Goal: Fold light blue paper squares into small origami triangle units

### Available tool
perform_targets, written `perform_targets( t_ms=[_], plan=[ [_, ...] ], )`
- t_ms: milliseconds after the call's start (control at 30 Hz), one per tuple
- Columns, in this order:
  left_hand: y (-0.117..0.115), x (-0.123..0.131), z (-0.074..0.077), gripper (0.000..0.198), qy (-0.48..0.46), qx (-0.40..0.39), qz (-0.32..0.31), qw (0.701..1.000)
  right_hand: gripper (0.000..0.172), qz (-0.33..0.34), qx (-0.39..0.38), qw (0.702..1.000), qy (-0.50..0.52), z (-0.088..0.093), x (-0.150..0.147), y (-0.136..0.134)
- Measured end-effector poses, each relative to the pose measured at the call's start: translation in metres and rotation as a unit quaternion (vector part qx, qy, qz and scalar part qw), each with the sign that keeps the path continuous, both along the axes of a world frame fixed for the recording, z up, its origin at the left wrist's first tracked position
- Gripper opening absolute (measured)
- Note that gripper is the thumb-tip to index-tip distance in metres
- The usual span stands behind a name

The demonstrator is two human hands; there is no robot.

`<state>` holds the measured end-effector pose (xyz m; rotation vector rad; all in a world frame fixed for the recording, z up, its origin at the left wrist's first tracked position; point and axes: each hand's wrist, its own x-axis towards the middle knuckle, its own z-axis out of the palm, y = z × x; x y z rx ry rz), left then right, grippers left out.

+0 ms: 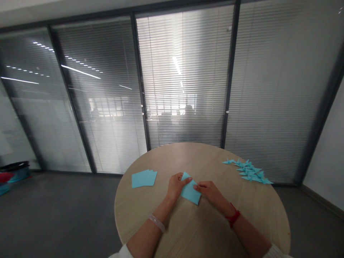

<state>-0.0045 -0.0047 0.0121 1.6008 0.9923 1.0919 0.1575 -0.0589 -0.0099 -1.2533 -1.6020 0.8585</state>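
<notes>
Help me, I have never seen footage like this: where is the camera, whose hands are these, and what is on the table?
There is no machine here. One camera sits on a person's head and looks down, so both arms are that person's own. The left hand and the right hand hold one partly folded blue paper sheet on a round wooden table. To its left lies a stack of flat blue sheets; to its right, a cluster of folded blue pieces. Glass walls with blinds stand behind.

matt pale wood-grain table [204, 233], smooth matt blue paper sheet [190, 191], folded paper pieces [248, 171], glossy glass partition [185, 79]
</notes>
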Motion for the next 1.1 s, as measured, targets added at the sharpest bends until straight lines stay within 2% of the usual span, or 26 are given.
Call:
perform_targets(
  t_ms=[300, 600, 733, 833, 967, 1100],
  plan=[
    [-0.0002, 0.0007, -0.0009, 0.038, 0.033, 0.027, 0.019, 0.999, 0.051, -0.005, -0.005, 1.0, -0.01, -0.0057, 0.0031, 0.0045],
    [-0.0026, 0.0029, -0.005, 0.039, 0.061, 0.047, -0.003, 0.997, 0.045, 0.024, -0.009, 0.999, 0.03, -0.004, -0.001, 0.0003],
    [-0.0044, 0.0032, -0.0028, 0.036, 0.025, 0.01, -0.032, 0.999, 0.045, 0.034, -0.024, 0.999, 0.03, -0.0032, -0.0002, -0.0004],
    [-0.0052, 0.0032, -0.0007, 0.04, -0.016, -0.027, -0.052, 0.998, 0.044, 0.038, -0.03, 0.999, 0.019, -0.0025, 0.0003, -0.0007],
    [-0.0041, 0.0031, -0.0014, 0.041, -0.037, -0.046, -0.042, 0.997, 0.044, 0.035, -0.027, 0.999, 0.003, -0.0024, 0.0001, -0.0016],
    [-0.0031, 0.003, -0.0035, 0.041, -0.022, -0.03, -0.027, 0.999, 0.044, 0.041, -0.038, 0.998, 0.008, -0.0034, 0.0007, -0.0022]
  ],
)
